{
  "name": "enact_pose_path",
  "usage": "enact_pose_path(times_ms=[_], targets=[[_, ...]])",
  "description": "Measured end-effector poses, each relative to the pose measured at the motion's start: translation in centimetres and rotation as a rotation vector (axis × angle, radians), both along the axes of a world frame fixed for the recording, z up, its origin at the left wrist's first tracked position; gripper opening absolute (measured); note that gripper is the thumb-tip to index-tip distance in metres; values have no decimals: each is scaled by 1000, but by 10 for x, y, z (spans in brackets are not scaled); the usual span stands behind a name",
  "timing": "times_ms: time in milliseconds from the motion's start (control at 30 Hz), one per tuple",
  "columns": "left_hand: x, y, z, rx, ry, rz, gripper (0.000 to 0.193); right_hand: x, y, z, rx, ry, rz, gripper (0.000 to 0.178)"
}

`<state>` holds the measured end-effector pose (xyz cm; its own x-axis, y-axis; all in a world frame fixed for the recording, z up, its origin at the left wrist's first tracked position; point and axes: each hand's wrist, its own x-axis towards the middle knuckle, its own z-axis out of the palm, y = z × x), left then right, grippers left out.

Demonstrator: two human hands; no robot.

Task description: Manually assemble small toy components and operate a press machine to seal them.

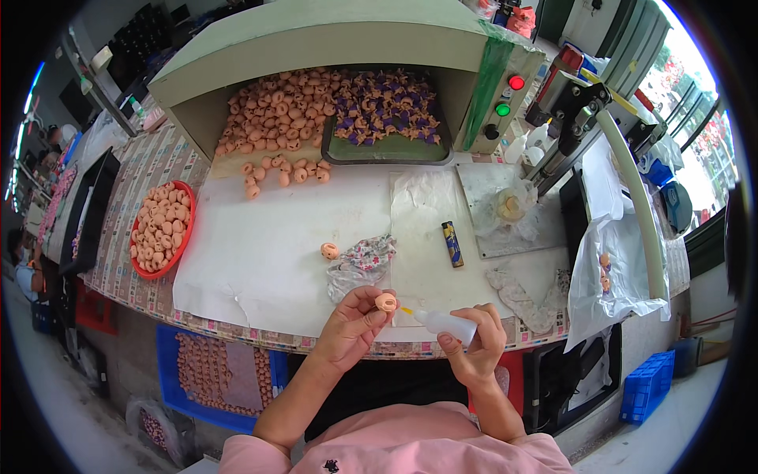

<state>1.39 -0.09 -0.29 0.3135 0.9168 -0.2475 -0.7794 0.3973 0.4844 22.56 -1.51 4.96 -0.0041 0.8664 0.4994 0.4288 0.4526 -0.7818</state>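
Between the thumb and fingers of my left hand (pixel 351 328) is a small peach-coloured doll head (pixel 386 302), its hollow side showing. My right hand (pixel 478 347) is wrapped round a white squeeze bottle (pixel 446 325). The bottle lies tilted, and its thin yellow nozzle points left, close to the doll head; whether the tip touches it I cannot tell. Just beyond my hands, a crumpled floral cloth (pixel 368 257) lies on the white paper, with another loose doll head (pixel 329 250) beside it.
A grey-green box (pixel 316 39) at the back shelters piled doll heads (pixel 288 107) and a dark tray (pixel 387 156) of purple-and-peach small parts. Left stands a red basket (pixel 188 237) of heads. A glue tube (pixel 452 244) lies right of centre, near a lever press (pixel 564 118).
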Motion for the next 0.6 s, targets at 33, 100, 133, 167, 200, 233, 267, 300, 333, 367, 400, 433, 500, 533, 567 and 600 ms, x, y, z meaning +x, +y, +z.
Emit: enact_pose_path(times_ms=[33,100,133,167,200,233,267,300,333,367,400,433,500,533,567,600], targets=[[0,-1,-1,8,4,0,31,0,0,1,2,5,3,30],[0,-2,-2,14,8,-2,31,0,-1,1,0,10,4,30],[0,-2,-1,17,13,0,32,1,-3,0,-20,12,14,32],[1,-3,-1,21,18,2,32,1,-4,0,-39,14,23,35],[1,-2,-3,25,19,2,32,1,-4,-2,-36,15,23,35],[2,-1,-5,26,19,3,33,1,-3,-4,-39,16,26,34],[3,0,-7,27,18,3,33,1,-3,-7,-42,17,29,34],[3,2,-7,31,19,1,33,1,-1,-8,-38,19,27,34],[3,4,-6,17,8,0,33,2,0,-9,-37,20,27,33],[4,5,-7,3,-4,0,33,2,1,-11,-38,21,27,33],[4,7,-8,6,-2,-2,33,2,3,-12,-35,22,25,33],[3,8,-10,12,-3,-1,33,2,4,-14,-20,23,26,33],[4,5,-11,11,-4,-1,33,4,2,-15,-13,24,25,33],[4,2,-11,7,6,-4,33,6,-1,-14,-13,19,23,33],[4,-2,-10,2,15,-7,33,7,-5,-14,-13,15,22,33],[5,-2,-10,3,14,-9,33,8,-5,-13,-12,14,20,33]])
